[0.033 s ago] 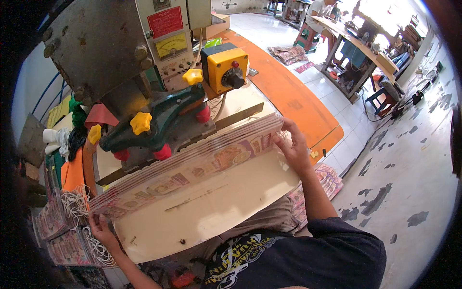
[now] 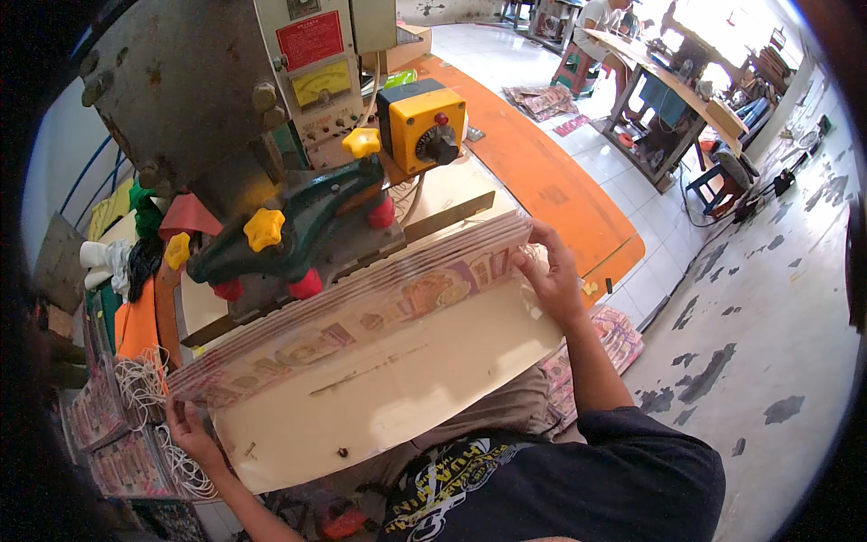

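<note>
A long, pleated bundle of clear plastic sheet [image 2: 370, 323] with pink and brown printing lies across the cream board [image 2: 397, 388]. My right hand [image 2: 553, 275] grips its right end, thumb on the near side and fingers behind. At the left end, my left hand [image 2: 190, 432] holds the bundle's lower corner, its fingers partly hidden. The bundle's far edge runs along a long metal bar [image 2: 452, 221] under the press head. Above the bar is a dark green clamp bracket [image 2: 298, 226] with yellow star knobs [image 2: 265, 230] and red feet.
A yellow control box [image 2: 424, 131] with a black dial sits beside the press [image 2: 181, 81], on an orange table [image 2: 551, 181]. White cord [image 2: 144, 384] and printed bundles [image 2: 135, 461] lie at left; more printed sheets [image 2: 610, 348] rest at my right. Another person [image 2: 601, 18] sits at a far workbench [image 2: 668, 77].
</note>
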Available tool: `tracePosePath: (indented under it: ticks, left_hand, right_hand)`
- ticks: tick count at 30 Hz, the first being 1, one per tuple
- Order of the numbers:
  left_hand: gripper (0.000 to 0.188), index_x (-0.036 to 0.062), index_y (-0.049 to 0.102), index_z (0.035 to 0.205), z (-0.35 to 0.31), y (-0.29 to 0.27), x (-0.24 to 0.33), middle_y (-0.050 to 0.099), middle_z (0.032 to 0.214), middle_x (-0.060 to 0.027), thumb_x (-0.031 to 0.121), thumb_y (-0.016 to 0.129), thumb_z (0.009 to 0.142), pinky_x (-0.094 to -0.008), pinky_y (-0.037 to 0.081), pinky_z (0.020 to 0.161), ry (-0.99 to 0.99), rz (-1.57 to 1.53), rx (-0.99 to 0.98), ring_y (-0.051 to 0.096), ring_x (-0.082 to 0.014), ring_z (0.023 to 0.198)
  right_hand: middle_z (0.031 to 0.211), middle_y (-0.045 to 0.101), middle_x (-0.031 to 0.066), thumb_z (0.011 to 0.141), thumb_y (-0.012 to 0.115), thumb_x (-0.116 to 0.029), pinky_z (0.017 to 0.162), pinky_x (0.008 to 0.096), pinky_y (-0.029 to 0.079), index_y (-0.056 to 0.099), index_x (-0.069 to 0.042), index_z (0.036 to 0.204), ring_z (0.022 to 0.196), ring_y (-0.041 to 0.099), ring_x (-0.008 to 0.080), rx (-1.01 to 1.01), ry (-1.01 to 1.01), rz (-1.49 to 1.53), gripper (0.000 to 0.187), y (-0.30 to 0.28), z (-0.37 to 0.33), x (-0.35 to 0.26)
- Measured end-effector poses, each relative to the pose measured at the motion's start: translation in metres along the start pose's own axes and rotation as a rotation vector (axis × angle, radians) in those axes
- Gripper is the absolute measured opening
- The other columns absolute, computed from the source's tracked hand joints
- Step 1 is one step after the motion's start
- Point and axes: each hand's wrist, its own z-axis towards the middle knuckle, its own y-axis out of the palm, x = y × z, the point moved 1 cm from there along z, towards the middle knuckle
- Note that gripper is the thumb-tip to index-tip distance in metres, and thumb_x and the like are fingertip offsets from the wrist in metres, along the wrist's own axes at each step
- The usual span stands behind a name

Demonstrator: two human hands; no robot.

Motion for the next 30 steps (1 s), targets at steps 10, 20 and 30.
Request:
tracePosePath:
  ticks: [10, 20, 30]
  left_hand:
    - [0.047, -0.0046, 0.053, 0.136, -0.001, 0.004, 0.028, 0.062, 0.126, -0.0104, 0.024, 0.061, 0.1, -0.0322, 0.047, 0.099, -0.122, -0.076, -0.005, 0.059, -0.0171, 0.113]
    - [0.059, -0.0045, 0.041, 0.146, -0.023, 0.026, 0.074, 0.045, 0.146, -0.0162, 0.033, 0.056, 0.103, -0.0374, 0.042, 0.108, -0.216, -0.123, 0.055, 0.051, -0.0229, 0.127]
    - [0.058, -0.0038, 0.041, 0.145, -0.022, 0.026, 0.058, 0.049, 0.14, -0.0145, 0.032, 0.056, 0.103, -0.0363, 0.043, 0.106, -0.26, -0.218, 0.05, 0.053, -0.0215, 0.123]
  right_hand:
    - [0.124, 0.065, 0.0151, 0.091, 0.07, -0.028, 0.102, 0.0395, 0.044, 0.054, -0.003, 0.134, 0.119, 0.06, 0.0265, -0.019, -0.101, -0.105, 0.053, -0.009, 0.002, -0.011]
    - [0.144, 0.048, 0.0274, 0.093, 0.068, -0.033, 0.114, 0.0402, 0.032, 0.03, 0.007, 0.15, 0.137, 0.045, 0.0337, -0.015, 0.02, -0.035, 0.078, 0.011, -0.011, -0.059]
    - [0.136, 0.051, 0.0331, 0.091, 0.071, -0.034, 0.108, 0.0411, 0.039, 0.022, 0.008, 0.152, 0.129, 0.052, 0.0394, -0.038, 0.059, -0.188, 0.089, 0.017, -0.011, -0.069]
